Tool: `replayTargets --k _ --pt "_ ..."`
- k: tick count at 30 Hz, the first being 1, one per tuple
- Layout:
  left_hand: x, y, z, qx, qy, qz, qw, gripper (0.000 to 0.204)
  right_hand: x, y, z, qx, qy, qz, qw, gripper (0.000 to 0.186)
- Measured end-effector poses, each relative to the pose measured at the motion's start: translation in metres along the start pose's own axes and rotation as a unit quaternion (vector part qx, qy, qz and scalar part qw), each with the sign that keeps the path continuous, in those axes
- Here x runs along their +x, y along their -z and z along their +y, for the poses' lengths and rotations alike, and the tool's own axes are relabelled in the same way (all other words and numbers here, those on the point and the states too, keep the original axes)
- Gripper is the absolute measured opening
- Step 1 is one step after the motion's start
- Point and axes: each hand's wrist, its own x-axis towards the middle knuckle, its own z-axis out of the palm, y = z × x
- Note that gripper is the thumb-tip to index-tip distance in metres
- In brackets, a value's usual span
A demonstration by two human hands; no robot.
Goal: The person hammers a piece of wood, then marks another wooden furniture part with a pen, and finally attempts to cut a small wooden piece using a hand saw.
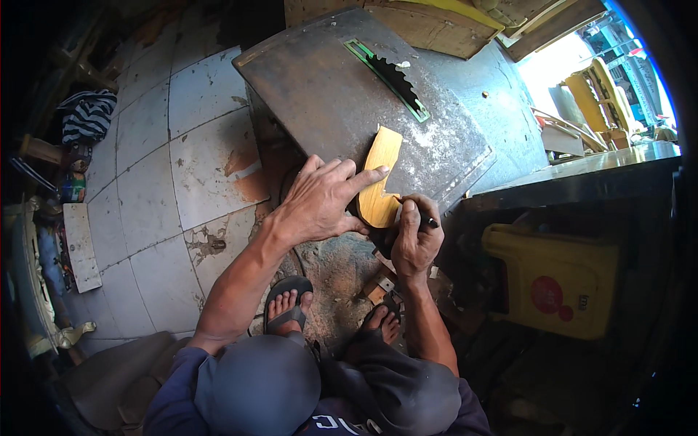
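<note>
yellow wood piece (375, 200), flat-looking, bendy shape, small notch cut in one side, at near edge of metal table (313, 80). dark pen (432, 223), tilted, by same table edge.

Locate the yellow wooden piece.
In the head view, the yellow wooden piece is just right of centre, at the near edge of the saw table, between the left hand and the right hand, nearer the person than the toothed blade.

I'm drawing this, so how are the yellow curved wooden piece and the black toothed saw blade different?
The yellow curved wooden piece has mostly smooth edges; the black toothed saw blade has pointy teeth. The bare left hand touches the wood; no hand touches the blade. Both look longer than wide.
</note>
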Motion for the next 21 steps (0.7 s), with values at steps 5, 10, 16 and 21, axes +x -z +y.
replayTargets --k 5,10,16,21 --pt "-0.0031 0.0015 -0.0005 0.000 0.005 0.001 1.000 0.103 -0.0024 -0.0041 0.0023 0.003 -0.009 0.004 1.000 0.014" --pt "-0.0013 0.0010 0.0016 0.001 0.007 -0.007 1.000 0.103 -0.0013 -0.0020 -0.0017 -0.008 -0.008 0.008 1.000 0.014" --pt "-0.0020 0.0000 0.0014 0.005 0.009 -0.017 1.000 0.104 -0.0032 -0.0027 0.0018 0.014 -0.013 0.026 0.999 0.013" --pt "-0.0014 0.0004 0.0022 0.003 0.008 -0.016 1.000 0.102 -0.0038 -0.0020 0.0018 0.006 -0.015 0.030 0.999 0.013"
